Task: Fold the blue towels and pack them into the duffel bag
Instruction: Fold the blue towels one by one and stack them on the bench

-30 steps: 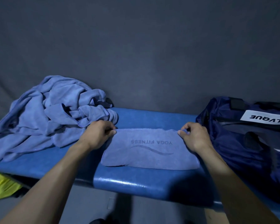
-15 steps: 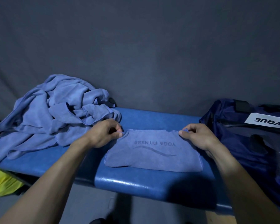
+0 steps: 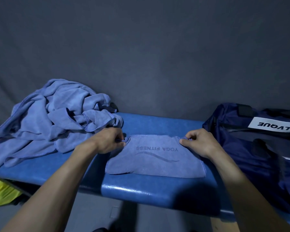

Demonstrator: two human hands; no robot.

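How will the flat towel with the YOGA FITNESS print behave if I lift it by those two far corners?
Probably floppy: the towel already puckers where the left hand and right hand pinch its corners. Likely light, since the thin cloth lies flat on the bench. The middle should sag between the grips.

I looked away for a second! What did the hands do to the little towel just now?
Both hands, left hand and right hand, kept pinching the far corners of the small towel and drew them inward, bunching that edge. The towel pile, duffel bag and bench stayed put.
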